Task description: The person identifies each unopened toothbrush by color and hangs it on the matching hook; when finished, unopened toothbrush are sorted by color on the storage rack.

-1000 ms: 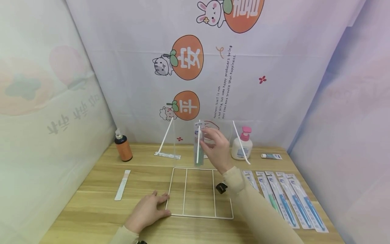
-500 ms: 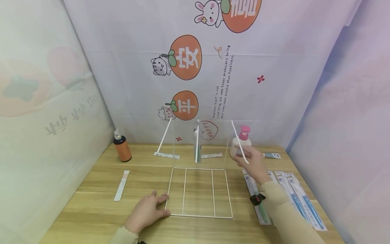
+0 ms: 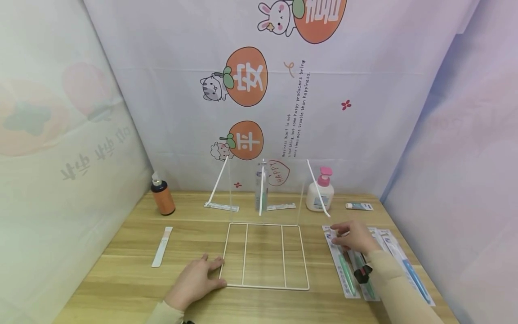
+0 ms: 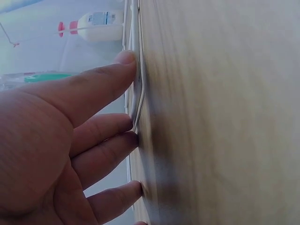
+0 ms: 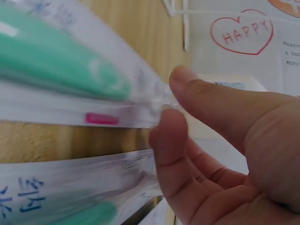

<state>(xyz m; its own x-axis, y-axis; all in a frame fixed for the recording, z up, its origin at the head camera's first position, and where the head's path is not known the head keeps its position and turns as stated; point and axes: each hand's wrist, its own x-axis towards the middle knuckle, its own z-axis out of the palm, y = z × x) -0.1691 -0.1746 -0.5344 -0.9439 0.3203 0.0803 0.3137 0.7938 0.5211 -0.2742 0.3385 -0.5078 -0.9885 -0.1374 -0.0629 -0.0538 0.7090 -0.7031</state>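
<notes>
My right hand [image 3: 354, 236] is at the upper end of the leftmost packaged toothbrush [image 3: 344, 270], green-handled and lying on the table. In the right wrist view, thumb and index fingertip pinch the clear end of this package [image 5: 61, 61] from either side. My left hand [image 3: 196, 281] rests with loosely extended fingers against the left front corner of a white wire rack [image 3: 265, 286]. In the left wrist view its thumb and fingertips touch the wires. Another packaged toothbrush [image 3: 259, 198] stands upright behind the rack's middle white rod [image 3: 262, 189].
Several more packaged toothbrushes [image 3: 414, 274] lie at right, partly under my arm. A pink-topped pump bottle [image 3: 319, 196] and toothpaste tube [image 3: 359, 206] stand and lie behind. At left are an orange-labelled bottle [image 3: 163, 200] and a slim white packet [image 3: 162, 247].
My right hand has left the upright toothbrush package at the rack's middle rod and moved right and down to the packages on the table. My left hand has stayed at the rack's corner.
</notes>
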